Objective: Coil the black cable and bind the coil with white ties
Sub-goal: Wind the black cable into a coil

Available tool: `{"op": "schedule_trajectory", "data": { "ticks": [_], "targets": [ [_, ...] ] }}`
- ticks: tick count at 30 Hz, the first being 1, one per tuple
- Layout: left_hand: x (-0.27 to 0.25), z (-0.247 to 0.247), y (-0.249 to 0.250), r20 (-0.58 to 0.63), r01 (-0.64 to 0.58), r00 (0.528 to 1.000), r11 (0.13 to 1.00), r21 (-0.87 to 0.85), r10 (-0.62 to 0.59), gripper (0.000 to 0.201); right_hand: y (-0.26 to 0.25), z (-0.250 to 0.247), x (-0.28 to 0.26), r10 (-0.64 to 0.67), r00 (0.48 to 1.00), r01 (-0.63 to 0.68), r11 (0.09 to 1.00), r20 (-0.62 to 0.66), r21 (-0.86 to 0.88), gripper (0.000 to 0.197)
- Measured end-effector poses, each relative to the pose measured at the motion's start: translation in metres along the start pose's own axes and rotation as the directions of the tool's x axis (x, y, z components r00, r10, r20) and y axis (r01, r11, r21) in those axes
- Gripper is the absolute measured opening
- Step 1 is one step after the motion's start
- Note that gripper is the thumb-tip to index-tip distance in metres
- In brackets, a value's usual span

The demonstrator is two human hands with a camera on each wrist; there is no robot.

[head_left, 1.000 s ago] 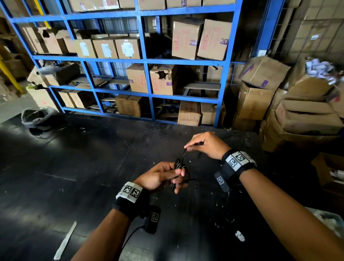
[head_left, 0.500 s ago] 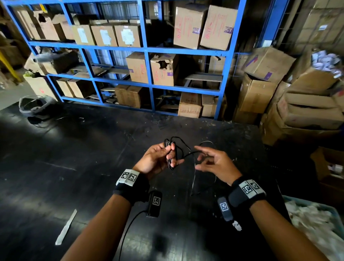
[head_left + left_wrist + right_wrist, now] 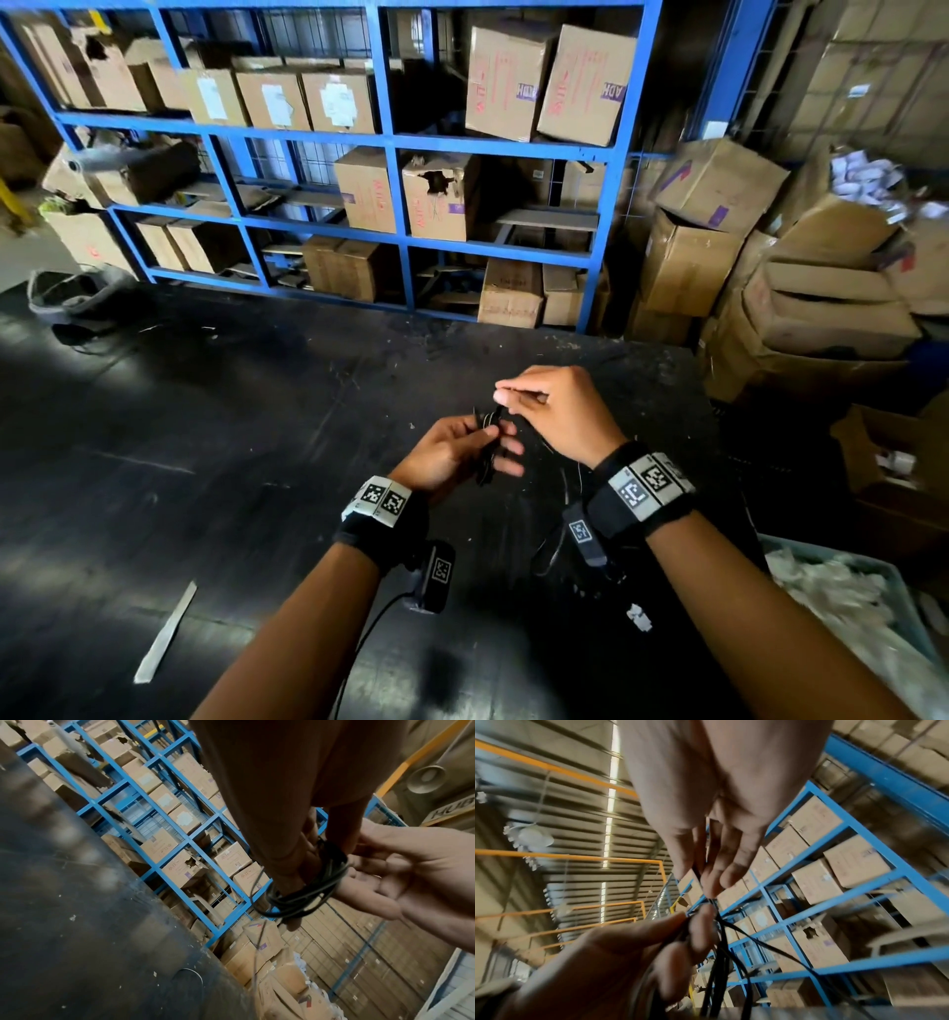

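Note:
A thin black cable [image 3: 487, 452] is wound in several loops around the fingers of my left hand [image 3: 477, 437], held just above the dark table [image 3: 205, 462]. In the left wrist view the coil [image 3: 308, 894] wraps those fingers, with my right palm close behind it. My right hand [image 3: 508, 398] is directly above the coil and pinches a strand of the cable between thumb and fingertips. The right wrist view shows the pinched cable [image 3: 721, 953] running down into my left hand [image 3: 634, 953]. A loose length hangs below the coil. No white tie is in either hand.
A blue bin [image 3: 770, 539] with white material stands at the table's near right. A pale flat strip [image 3: 167, 629] lies at the near left, and a small white scrap [image 3: 639, 616] sits near my right wrist. Blue shelving [image 3: 395, 133] with cardboard boxes [image 3: 719, 241] stands behind the table.
My right hand has swung from the right of the coil to above it, carrying a strand over. The wide loose loop between the hands has been drawn in.

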State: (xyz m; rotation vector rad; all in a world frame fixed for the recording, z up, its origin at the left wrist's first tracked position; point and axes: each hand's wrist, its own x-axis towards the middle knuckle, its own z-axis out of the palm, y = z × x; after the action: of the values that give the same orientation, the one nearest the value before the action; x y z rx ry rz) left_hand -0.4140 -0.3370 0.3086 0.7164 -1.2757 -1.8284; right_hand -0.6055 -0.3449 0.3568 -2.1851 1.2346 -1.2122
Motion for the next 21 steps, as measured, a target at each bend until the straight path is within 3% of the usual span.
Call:
{"op": "schedule_trajectory", "data": {
  "ticks": [4,8,14,17,19,21],
  "targets": [
    [0.003,0.001,0.004,-0.058,-0.046,0.998,0.994,-0.097,0.040,0.031,-0.007,0.009,-0.012,-0.081,0.996,0.079,0.994,-0.022,-0.074,0.014],
    [0.003,0.002,0.005,-0.118,-0.057,0.992,0.992,-0.110,0.044,0.022,-0.009,0.023,-0.026,-0.207,0.978,0.193,0.953,-0.035,-0.235,0.009],
    [0.010,0.000,0.004,-0.153,-0.047,0.988,0.996,-0.075,0.035,0.039,-0.008,0.029,-0.037,-0.204,0.979,0.182,0.917,-0.027,-0.355,0.012],
    [0.010,0.002,0.005,-0.169,-0.034,0.985,0.997,-0.065,0.023,0.022,-0.008,0.023,-0.039,-0.206,0.979,0.196,0.920,0.008,-0.340,0.012],
    [0.009,0.000,0.008,-0.141,-0.032,0.990,0.999,-0.029,0.027,0.022,-0.004,0.012,-0.036,-0.211,0.976,0.191,0.949,-0.054,-0.251,0.015],
    [0.005,-0.003,0.012,-0.066,-0.011,0.998,0.999,-0.044,0.008,0.022,0.011,0.003,-0.028,-0.111,0.984,0.091,0.986,-0.140,-0.143,0.020]
  ]
}}
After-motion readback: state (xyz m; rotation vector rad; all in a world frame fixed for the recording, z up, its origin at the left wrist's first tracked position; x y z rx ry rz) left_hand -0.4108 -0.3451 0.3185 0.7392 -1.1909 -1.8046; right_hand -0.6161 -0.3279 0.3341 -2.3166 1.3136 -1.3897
